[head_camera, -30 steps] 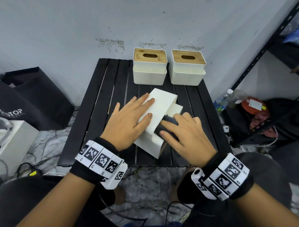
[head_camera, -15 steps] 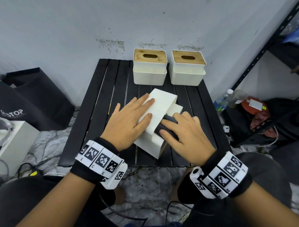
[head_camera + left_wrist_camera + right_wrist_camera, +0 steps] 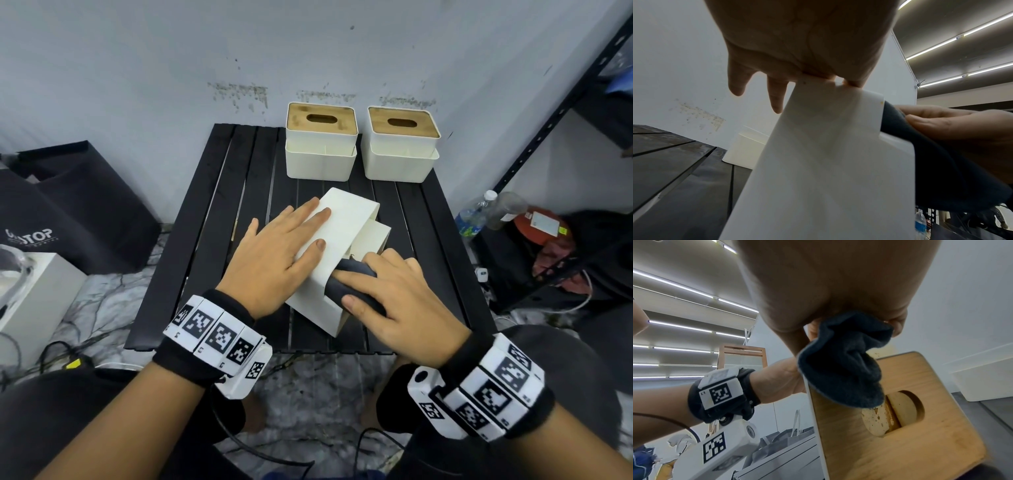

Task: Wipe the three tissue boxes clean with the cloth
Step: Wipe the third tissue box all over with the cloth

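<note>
A white tissue box [image 3: 346,226] lies tipped on its side in the middle of the black slatted table [image 3: 212,240]. My left hand [image 3: 308,233] rests flat on its upturned face with straight fingers. My right hand [image 3: 387,287] grips a dark grey cloth [image 3: 349,274] and presses it against the box's right upper edge. In the right wrist view the cloth [image 3: 842,366] hangs bunched over the box's wooden lid [image 3: 910,443], which has an oval slot. Two more white boxes with wooden lids [image 3: 320,144] [image 3: 400,144] stand upright at the back of the table.
A black bag [image 3: 68,212] and a white box [image 3: 30,294] stand on the floor to the left. To the right are a dark metal shelf [image 3: 548,113], plastic bottles [image 3: 479,212] and cables. The wall is right behind the table.
My right hand has slid the cloth a little toward me along the box's edge. The left hand and the box have stayed put.
</note>
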